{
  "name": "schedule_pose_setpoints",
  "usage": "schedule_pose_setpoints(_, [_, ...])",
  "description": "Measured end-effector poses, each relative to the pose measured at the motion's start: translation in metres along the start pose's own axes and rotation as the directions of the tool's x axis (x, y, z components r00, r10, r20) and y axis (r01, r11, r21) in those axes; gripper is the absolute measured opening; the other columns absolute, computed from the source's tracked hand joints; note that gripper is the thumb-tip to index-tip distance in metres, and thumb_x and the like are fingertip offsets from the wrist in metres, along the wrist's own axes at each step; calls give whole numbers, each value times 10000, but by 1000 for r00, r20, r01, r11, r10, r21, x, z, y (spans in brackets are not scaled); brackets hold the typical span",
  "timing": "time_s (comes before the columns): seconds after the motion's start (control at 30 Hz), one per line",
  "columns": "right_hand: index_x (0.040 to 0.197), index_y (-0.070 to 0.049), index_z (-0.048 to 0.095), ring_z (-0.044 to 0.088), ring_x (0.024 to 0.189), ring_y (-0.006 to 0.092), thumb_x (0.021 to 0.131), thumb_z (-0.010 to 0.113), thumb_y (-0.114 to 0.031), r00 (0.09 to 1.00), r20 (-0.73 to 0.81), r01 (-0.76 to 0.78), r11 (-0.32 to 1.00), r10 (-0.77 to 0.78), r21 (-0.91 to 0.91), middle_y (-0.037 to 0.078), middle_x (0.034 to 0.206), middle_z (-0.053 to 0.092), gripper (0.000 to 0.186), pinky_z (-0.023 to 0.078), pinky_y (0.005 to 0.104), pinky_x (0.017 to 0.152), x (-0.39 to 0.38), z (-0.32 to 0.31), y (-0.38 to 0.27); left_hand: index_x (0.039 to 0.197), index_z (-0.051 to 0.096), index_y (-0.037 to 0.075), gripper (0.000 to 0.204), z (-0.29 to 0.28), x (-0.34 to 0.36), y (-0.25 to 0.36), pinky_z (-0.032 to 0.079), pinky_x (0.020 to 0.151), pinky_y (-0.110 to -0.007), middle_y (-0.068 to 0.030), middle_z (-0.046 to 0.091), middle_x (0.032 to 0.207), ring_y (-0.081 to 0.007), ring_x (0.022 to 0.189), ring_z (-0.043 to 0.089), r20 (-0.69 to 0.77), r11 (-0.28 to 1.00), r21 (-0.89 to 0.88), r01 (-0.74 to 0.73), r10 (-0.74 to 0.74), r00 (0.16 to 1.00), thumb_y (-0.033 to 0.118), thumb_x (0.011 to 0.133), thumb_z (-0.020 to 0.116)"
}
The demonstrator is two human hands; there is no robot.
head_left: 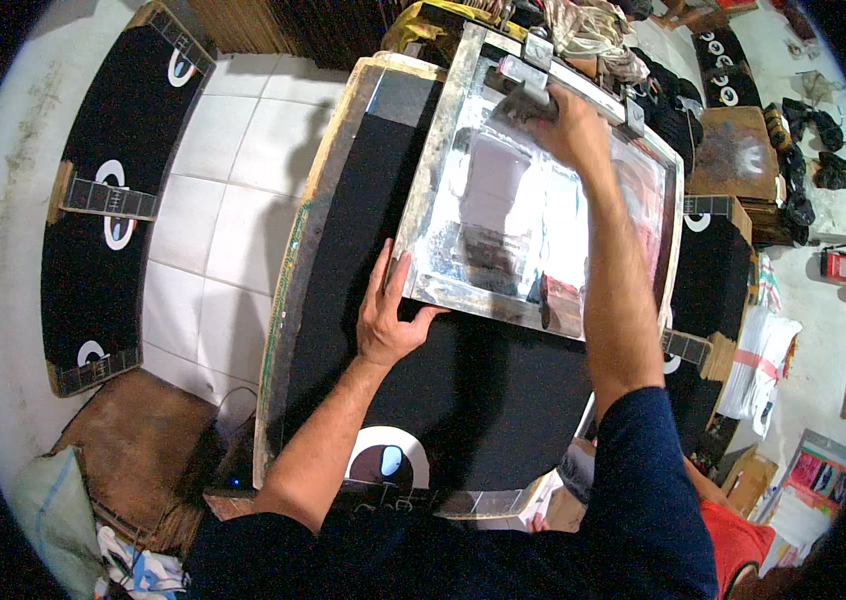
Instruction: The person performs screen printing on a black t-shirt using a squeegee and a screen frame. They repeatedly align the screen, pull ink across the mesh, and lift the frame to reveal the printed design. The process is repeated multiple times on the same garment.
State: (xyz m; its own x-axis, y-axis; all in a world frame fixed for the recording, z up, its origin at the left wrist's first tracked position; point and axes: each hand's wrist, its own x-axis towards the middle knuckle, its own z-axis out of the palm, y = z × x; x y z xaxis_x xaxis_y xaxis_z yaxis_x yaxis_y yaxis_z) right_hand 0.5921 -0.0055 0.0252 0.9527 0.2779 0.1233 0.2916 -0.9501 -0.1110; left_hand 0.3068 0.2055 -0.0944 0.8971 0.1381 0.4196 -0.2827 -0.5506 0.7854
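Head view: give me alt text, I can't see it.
The right hand grips a dark squeegee-like tool over a framed screen; the left hand touches the screen's near-left corner. The screen lies over a black-topped board with a cartoon eye at its near end.

Frame [430, 180]: silver-grey | table [483, 400]: black | printed eye [375, 460]: white, brown, light blue | floor tiles [233, 235]: white | sleeve [643, 470]: navy

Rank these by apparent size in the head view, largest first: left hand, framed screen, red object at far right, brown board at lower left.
1. Framed screen
2. Brown board
3. Left hand
4. Red object
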Motion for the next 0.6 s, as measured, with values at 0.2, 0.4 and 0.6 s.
schedule_pose_setpoints(0.2, [1404, -197, 613, 646, 1200, 351, 812, 848, -399, 996, 61, 69, 992, -63, -104, 138, 1270, 695, 668, 515, 483, 982, 62, 26, 32, 1563, 357, 43, 1042, 1, -2, 2, 495, 1104, -494, -329, 412, 1539, -478, 1390, 488, -1, 998, 59, -12, 12, 1000, 267, 725, 935])
schedule_pose_setpoints(0.4, [1163, -97, 695, 633, 1118, 365, 788, 872, -319, 985, 27, 153, 938, -170, 310, 131, 1120, 714, 470, 467, 470, 977, -108, -19, 58, 1581, 299, 14, 1079, 3, -6, 2, 470, 1126, -498, -334, 414, 1531, -468, 1402, 475, 19, 993, 115, -9, 7, 1000, 279, 745, 929])
schedule_pose_setpoints(0.6, [1314, -123, 579, 558, 1166, 316, 691, 897, -217, 947, 236, 158, 954, -220, 255, 79, 1209, 606, 706, 411, 456, 1006, -268, -45, 30, 1583, 277, 22, 1068, 4, -7, 1, 425, 1157, -515, -298, 391, 1557, -455, 1420, 446, 37, 991, 134, -10, 5, 999, 257, 762, 916])
